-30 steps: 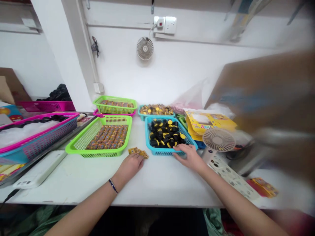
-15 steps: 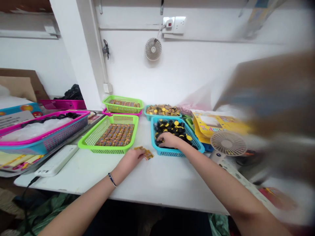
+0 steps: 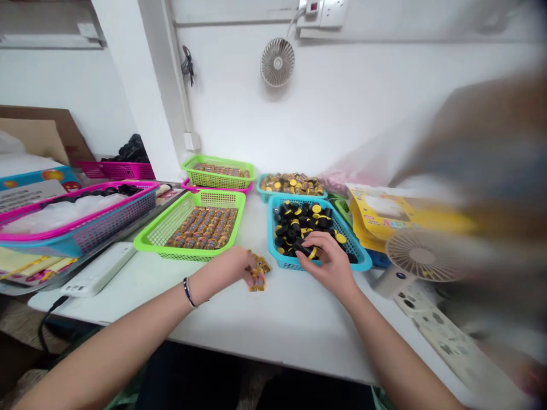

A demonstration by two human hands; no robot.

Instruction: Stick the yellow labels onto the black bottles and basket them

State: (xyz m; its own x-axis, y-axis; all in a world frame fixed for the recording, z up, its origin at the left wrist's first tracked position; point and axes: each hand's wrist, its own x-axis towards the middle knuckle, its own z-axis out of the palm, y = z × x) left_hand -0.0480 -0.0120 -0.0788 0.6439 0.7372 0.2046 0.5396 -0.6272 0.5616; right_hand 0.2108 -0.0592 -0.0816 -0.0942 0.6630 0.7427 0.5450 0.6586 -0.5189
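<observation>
My left hand (image 3: 234, 265) is closed on some small printed yellow labels (image 3: 258, 279), just over the white table. My right hand (image 3: 334, 263) pinches a small black cylinder with a yellow band (image 3: 311, 251) between thumb and fingers, above the front of the blue basket (image 3: 318, 263). That basket holds many loose black-and-yellow pieces (image 3: 299, 212). To the left of my left hand is a green basket (image 3: 147, 242) with rows of labelled, orange-brown small cylinders (image 3: 205, 228) lying in it.
Behind stand another green basket (image 3: 217, 177) and a blue basket (image 3: 265, 197), both with labelled pieces. A white fan (image 3: 421, 255) and yellow printed packaging (image 3: 384, 213) are on the right. A white power bank (image 3: 100, 270) lies left, beside a pink-rimmed basket (image 3: 81, 225).
My right hand has lifted from among the black pieces and now shows one in its fingers. My left hand has shifted slightly right with the labels. The camera view has tilted down.
</observation>
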